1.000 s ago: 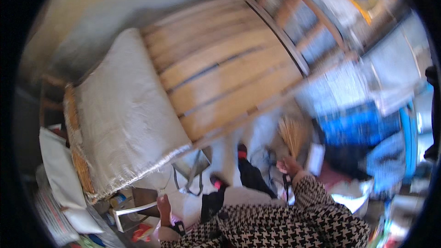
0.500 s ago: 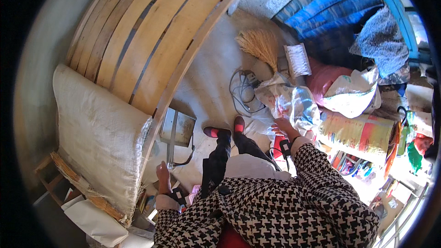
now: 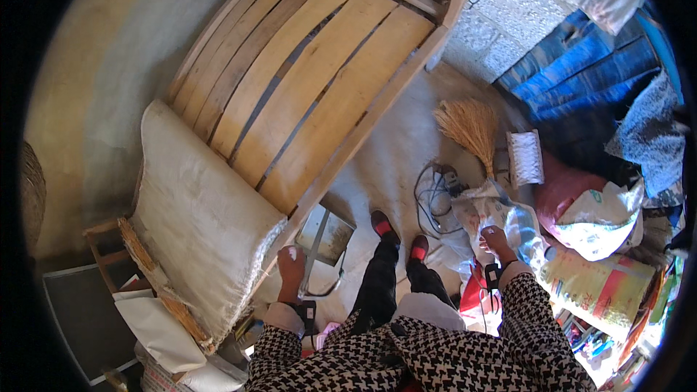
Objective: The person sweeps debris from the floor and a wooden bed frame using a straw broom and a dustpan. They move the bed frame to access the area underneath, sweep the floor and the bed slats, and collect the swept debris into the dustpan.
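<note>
A slatted wooden bed (image 3: pixel 308 91) fills the upper left, standing against the wall. Over its near end lies a pale, fringed mat (image 3: pixel 200 196), folded back on itself so the bare slats show. Blue cloth (image 3: pixel 581 76) covers the upper right corner, with a red and white sack (image 3: pixel 595 221) below it. Left of the sack, a crumpled clear plastic bag (image 3: pixel 490 207) lies on the floor, and a straw broom (image 3: pixel 468 127) lies just above it. The hands are well apart, fingers partly curled: the left hand (image 3: pixel 292 265) near the mat's fringe, the right hand (image 3: pixel 497 244) over the bag's lower part. Whether either grips or touches anything, I cannot tell. Smallest, a dark cable (image 3: pixel 430 207) coils left of the bag.
</note>
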`<move>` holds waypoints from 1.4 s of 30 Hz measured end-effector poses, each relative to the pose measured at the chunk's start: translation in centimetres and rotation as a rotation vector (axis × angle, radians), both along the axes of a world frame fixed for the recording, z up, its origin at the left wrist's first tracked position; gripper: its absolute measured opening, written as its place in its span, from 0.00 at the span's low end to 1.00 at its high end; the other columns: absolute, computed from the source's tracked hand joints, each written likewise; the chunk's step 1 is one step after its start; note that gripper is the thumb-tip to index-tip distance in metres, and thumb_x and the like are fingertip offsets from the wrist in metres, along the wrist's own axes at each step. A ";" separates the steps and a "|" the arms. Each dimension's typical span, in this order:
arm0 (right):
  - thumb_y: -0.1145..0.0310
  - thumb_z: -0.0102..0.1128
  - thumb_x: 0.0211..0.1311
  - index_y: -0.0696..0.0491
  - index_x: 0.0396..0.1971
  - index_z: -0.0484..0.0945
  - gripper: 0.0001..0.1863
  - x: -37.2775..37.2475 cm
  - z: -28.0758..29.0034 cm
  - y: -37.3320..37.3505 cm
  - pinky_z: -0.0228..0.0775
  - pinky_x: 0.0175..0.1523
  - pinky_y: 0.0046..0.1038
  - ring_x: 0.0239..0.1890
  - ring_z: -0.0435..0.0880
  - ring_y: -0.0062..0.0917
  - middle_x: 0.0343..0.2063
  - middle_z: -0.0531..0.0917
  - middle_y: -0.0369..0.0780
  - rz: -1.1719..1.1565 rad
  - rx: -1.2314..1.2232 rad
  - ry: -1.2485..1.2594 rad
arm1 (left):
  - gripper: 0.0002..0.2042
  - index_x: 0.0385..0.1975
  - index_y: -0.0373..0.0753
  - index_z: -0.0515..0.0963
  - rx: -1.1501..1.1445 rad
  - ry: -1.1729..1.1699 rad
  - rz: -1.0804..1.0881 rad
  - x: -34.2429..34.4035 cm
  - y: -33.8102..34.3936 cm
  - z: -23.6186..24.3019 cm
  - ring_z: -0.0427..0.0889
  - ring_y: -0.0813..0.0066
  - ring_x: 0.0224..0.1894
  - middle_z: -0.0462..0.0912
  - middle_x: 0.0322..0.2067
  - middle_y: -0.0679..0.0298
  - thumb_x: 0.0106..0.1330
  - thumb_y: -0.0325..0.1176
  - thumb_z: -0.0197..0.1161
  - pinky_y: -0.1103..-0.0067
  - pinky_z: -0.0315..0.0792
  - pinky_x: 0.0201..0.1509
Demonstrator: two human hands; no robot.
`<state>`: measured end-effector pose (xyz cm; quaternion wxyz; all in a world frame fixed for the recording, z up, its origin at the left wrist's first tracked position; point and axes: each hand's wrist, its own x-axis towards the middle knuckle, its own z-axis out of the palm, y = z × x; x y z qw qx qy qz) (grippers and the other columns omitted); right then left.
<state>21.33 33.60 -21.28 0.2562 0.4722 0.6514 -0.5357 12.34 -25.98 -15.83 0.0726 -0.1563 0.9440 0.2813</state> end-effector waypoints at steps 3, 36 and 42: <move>0.60 0.60 0.54 0.53 0.30 0.76 0.12 -4.1 -1.8 -0.6 0.72 0.26 0.30 0.23 0.80 0.29 0.22 0.80 0.41 0.121 0.062 0.127 | 0.11 0.31 0.33 0.73 -0.073 0.073 -0.238 -6.3 1.9 -2.6 0.74 0.49 0.38 0.76 0.31 0.50 0.55 0.35 0.62 0.65 0.67 0.43; 0.65 0.52 0.56 0.46 0.47 0.69 0.17 -36.6 -37.8 6.8 0.69 0.48 0.45 0.53 0.69 0.40 0.49 0.71 0.41 0.705 1.124 -0.107 | 0.16 0.26 0.36 0.62 -0.324 -0.390 -0.368 -18.8 9.3 -8.8 0.65 0.65 0.20 0.64 0.19 0.59 0.53 0.29 0.67 0.72 0.63 0.25; 0.73 0.51 0.53 0.51 0.48 0.70 0.19 -30.8 -25.8 10.5 0.65 0.52 0.40 0.49 0.72 0.46 0.44 0.76 0.48 0.547 0.906 0.232 | 0.18 0.39 0.32 0.69 -0.359 -0.459 -0.475 -18.2 7.8 -9.5 0.75 0.46 0.36 0.75 0.30 0.47 0.55 0.36 0.64 0.62 0.70 0.38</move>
